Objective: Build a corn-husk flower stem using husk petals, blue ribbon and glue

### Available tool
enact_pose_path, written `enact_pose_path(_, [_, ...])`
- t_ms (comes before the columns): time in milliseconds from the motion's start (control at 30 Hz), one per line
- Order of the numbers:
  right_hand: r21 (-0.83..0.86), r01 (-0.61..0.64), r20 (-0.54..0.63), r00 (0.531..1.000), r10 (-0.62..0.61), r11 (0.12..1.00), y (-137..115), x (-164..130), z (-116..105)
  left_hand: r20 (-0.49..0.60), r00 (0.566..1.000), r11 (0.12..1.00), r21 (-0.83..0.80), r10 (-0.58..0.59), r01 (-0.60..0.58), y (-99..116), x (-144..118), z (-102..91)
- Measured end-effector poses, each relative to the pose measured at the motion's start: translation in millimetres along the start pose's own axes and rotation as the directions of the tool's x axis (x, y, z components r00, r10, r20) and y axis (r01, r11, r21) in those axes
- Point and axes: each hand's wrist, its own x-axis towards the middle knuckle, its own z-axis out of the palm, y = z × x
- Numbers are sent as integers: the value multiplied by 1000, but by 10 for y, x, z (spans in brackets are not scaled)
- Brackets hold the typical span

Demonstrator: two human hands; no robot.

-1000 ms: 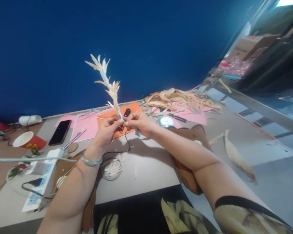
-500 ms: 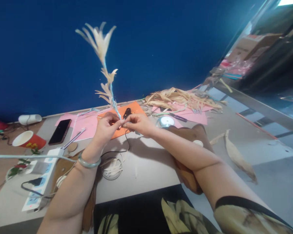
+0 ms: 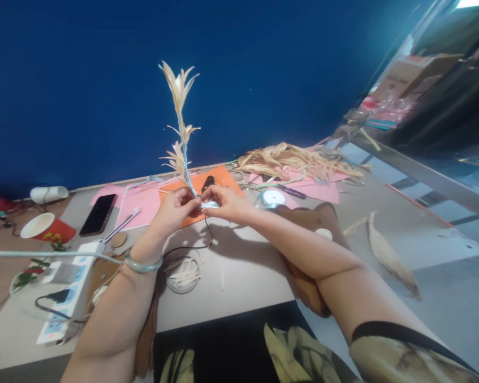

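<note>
My left hand [image 3: 174, 209] pinches the lower end of a handmade flower stem [image 3: 186, 162], wrapped in pale blue and standing almost upright. Dried-husk petals [image 3: 179, 90] fan out at its top, and smaller tufts sit lower down. Close beside it, my right hand [image 3: 230, 205] grips a short length of pale blue tape [image 3: 210, 205] that reaches the stem's base. Behind the hands, a black tool [image 3: 208, 183] lies on an orange sheet [image 3: 228, 178]; its kind is unclear.
A pile of dried husks [image 3: 291, 157] lies at the back right, near a round white spool [image 3: 273, 199]. On the left are a phone [image 3: 98, 215], a red paper cup [image 3: 50, 229] and a power strip [image 3: 72, 290]. A dish of pale strips [image 3: 183, 275] sits in front.
The flower has come down and its top has swung right. A length of pale tape now shows between my hands. My right hand has turned slightly.
</note>
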Motion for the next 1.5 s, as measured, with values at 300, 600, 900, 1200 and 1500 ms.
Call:
enact_pose_path(300, [-74, -21, 55, 998, 25, 997, -59, 15, -58, 38, 996, 996, -50, -75, 77, -40, 14, 23])
enact_pose_path(600, [163, -274, 213, 948, 237, 948, -62, 22, -95, 39, 998, 997, -56, -55, 57, -55, 16, 22])
enact_pose_path(900, [189, -244, 267, 945, 190, 951, 55, 58, -85, 65, 996, 993, -87, -69, 74, -28, 6, 22])
enact_pose_path(1200, [-61, -68, 247, 966, 81, 996, 190, 111, -125, 24, 994, 988, -108, -108, 110, -136, 65, 47])
enact_pose_path(1500, [287, -237, 202, 962, 183, 928, 171, 88, -134, 16, 993, 989, -79, -121, 122, -217, 86, 99])
